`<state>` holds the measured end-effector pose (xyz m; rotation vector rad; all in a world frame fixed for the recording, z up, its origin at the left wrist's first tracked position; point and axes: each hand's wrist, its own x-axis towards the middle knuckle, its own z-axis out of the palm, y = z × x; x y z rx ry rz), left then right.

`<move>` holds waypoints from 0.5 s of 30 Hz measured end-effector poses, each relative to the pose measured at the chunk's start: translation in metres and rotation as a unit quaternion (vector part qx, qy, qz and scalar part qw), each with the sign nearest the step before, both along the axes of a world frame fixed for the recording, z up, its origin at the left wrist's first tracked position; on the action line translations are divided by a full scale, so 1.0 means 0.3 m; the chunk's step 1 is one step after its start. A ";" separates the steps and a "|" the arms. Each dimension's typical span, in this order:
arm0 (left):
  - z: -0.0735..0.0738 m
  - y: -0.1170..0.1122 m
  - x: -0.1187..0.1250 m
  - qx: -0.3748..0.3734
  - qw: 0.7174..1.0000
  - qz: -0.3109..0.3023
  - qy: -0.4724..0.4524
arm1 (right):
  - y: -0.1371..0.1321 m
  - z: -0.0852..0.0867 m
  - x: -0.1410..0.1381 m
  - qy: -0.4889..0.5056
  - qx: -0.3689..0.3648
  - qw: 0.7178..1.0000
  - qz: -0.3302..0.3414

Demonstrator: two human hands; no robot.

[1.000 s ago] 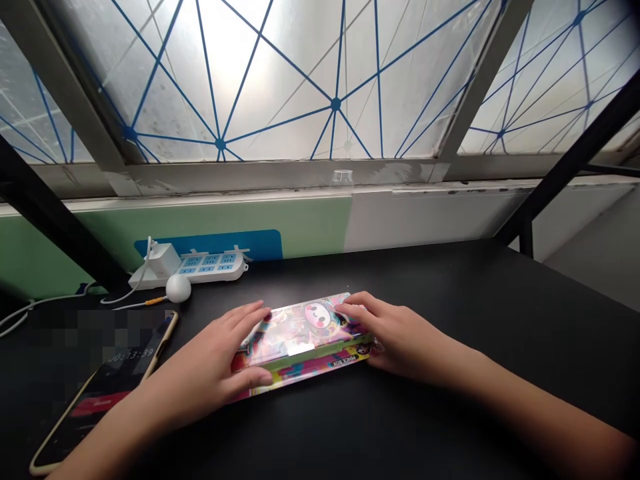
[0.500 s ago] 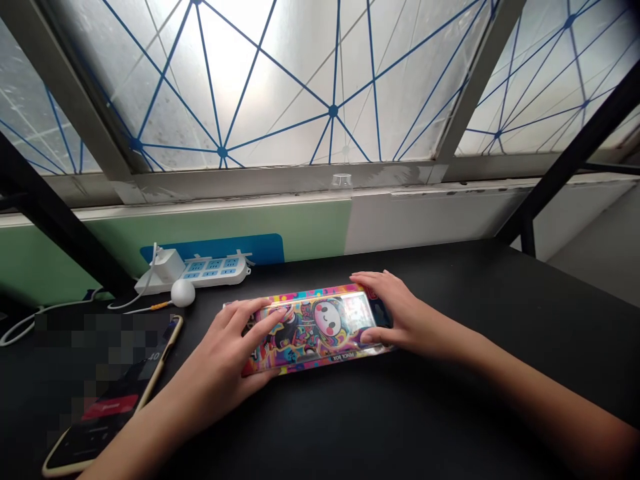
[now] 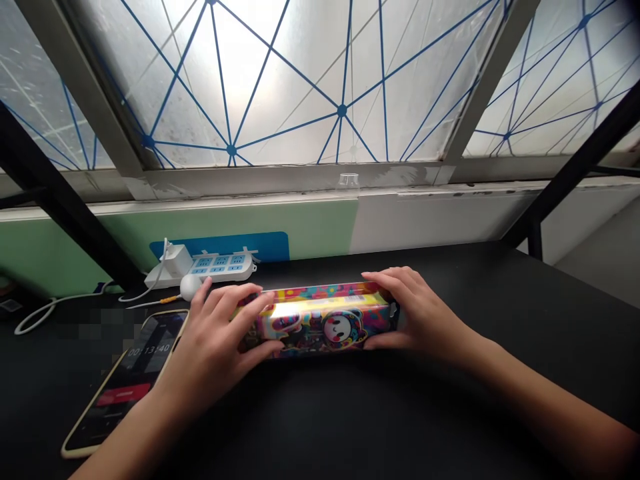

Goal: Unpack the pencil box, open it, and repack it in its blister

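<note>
Two-handed hold on a printed pencil box [image 3: 325, 327], seen from the head-worn camera. The box stood tilted up on a long edge on the black tabletop [image 3: 500, 313], its glossy cartoon face toward the person and its narrow upper side catching the window light. The left hand [image 3: 215, 340] held the left end, with fingers spread over the upper side and the thumb across the front. The right hand [image 3: 420, 313] mirrored this at the right end, fingers curved over the top corner and thumb low on the front. Both hands were partly closed and had hold of the box, which lay centred between them, directly in front of the person. Even pressure from both ends appeared best for steadying so slick a surface, with the fingers kept clear of the middle. A smartphone [image 3: 135, 380] lay just beyond the left wrist, and a white power strip [image 3: 223, 267] sat farther back against the wall.
</note>
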<state>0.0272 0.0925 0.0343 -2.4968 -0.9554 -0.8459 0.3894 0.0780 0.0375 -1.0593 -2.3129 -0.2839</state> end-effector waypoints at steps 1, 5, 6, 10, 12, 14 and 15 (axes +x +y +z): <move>0.003 -0.006 0.001 0.011 1.000 -0.012 0.003 | -0.007 0.002 -0.006 -0.023 0.032 0.999 0.005; 0.008 -0.048 0.029 0.035 0.998 -0.033 0.043 | -0.045 -0.001 -0.045 -0.116 0.108 0.987 0.000; 0.007 -0.059 0.039 0.033 0.998 -0.028 0.054 | -0.057 -0.005 -0.059 -0.129 0.115 0.985 -0.006; -0.009 -0.089 0.075 0.008 0.998 0.003 0.057 | -0.107 -0.022 -0.121 -0.144 0.128 0.981 -0.009; -0.023 -0.094 0.086 -0.005 0.998 0.005 0.067 | -0.125 -0.034 -0.148 -0.149 0.120 0.982 0.000; -0.035 -0.097 0.093 -0.024 0.996 0.007 0.085 | -0.133 -0.047 -0.167 -0.149 0.100 0.984 0.007; -0.039 -0.098 0.096 -0.035 0.995 0.008 0.093 | -0.132 -0.054 -0.173 -0.147 0.088 0.985 0.010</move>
